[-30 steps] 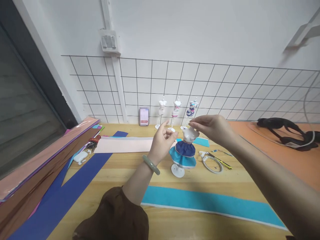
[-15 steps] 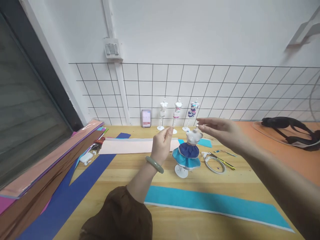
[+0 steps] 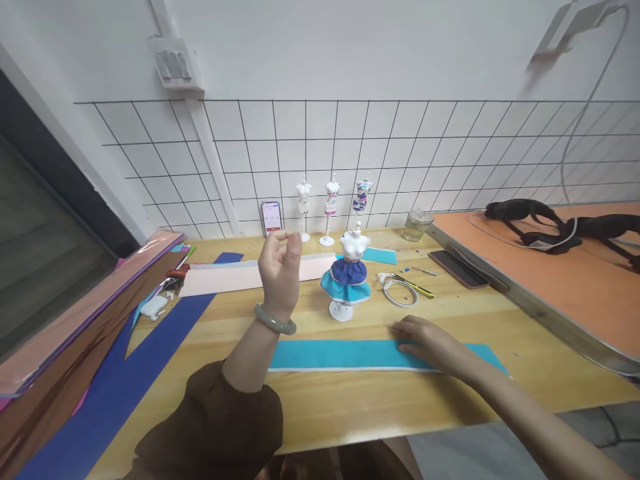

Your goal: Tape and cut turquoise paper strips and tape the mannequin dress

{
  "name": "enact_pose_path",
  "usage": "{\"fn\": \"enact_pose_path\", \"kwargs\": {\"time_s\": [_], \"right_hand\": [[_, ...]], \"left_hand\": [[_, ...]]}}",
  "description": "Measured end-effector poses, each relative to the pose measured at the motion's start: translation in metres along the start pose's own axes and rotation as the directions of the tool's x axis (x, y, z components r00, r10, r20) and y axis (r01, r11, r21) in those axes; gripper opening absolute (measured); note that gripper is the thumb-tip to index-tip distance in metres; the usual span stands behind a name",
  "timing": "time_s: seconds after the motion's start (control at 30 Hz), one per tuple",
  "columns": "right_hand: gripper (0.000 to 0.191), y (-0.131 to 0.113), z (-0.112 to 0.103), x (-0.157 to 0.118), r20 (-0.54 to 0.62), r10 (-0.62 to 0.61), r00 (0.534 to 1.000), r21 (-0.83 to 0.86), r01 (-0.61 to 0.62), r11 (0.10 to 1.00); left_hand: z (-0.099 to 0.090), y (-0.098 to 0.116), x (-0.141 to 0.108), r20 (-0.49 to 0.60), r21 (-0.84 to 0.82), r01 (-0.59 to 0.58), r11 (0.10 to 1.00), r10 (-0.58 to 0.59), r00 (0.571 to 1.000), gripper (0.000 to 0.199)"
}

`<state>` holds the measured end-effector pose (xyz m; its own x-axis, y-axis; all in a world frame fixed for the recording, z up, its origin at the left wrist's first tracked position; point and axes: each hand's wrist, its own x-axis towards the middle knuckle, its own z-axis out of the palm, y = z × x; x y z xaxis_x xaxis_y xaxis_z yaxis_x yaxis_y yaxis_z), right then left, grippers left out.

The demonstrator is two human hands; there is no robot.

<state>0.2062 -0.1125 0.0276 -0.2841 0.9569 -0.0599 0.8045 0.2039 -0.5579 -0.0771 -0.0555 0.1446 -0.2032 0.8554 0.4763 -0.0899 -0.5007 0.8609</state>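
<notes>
A small white dress form (image 3: 354, 247) stands on a round base, wearing a tiered skirt (image 3: 347, 280) in dark blue and turquoise with white edging. To its left my left hand (image 3: 281, 273) is raised, fingers curled in and thumb up; whatever lies inside the curl is hidden. My right hand (image 3: 427, 343) is low over a long turquoise strip (image 3: 340, 355) with a white edge, fingers loosely stretched and thumb apart. It seems to touch the strip's upper edge, gripping nothing I can see.
Behind stand three small dress forms (image 3: 331, 200) and a phone (image 3: 271, 219). A coiled white cable (image 3: 400, 293), a yellow cutter (image 3: 417, 287), a dark phone (image 3: 459, 269) and a glass jar (image 3: 417, 225) lie right. Pale pink (image 3: 220, 280) and blue strips (image 3: 150, 363) spread left.
My right hand has left the dress form's neck and come down to the turquoise strip. My left hand has drawn away from the dress form. The view has shifted right and downward.
</notes>
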Motion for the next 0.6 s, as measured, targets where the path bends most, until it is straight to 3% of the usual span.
{"fn": "enact_pose_path", "kwargs": {"time_s": [0.17, 0.3, 0.37, 0.47, 0.6], "right_hand": [[0.014, -0.009, -0.005, -0.004, 0.101, -0.026, 0.995, -0.038, 0.03, 0.999], [0.013, -0.012, -0.009, -0.006, 0.125, -0.082, 0.989, -0.065, 0.091, 0.994], [0.013, -0.012, -0.01, -0.008, 0.149, -0.074, 0.986, -0.072, 0.086, 0.994], [0.017, -0.012, -0.014, -0.011, 0.197, -0.044, 0.979, -0.084, 0.062, 0.995], [0.021, -0.016, -0.025, -0.015, 0.235, -0.043, 0.971, -0.109, 0.07, 0.992]], "left_hand": [[-0.011, -0.021, -0.042, 0.194, 0.23, -0.088, 0.969, 0.043, 0.98, 0.02], [-0.036, -0.049, -0.068, 0.366, 0.506, -0.213, 0.836, 0.015, 0.93, 0.017], [-0.043, -0.06, -0.077, 0.513, 0.534, -0.29, 0.794, -0.032, 0.858, 0.019], [-0.045, -0.073, -0.084, 0.697, 0.511, -0.401, 0.76, -0.094, 0.711, 0.032], [-0.036, -0.087, -0.085, 0.784, 0.538, -0.427, 0.727, -0.245, 0.571, 0.061]]}}
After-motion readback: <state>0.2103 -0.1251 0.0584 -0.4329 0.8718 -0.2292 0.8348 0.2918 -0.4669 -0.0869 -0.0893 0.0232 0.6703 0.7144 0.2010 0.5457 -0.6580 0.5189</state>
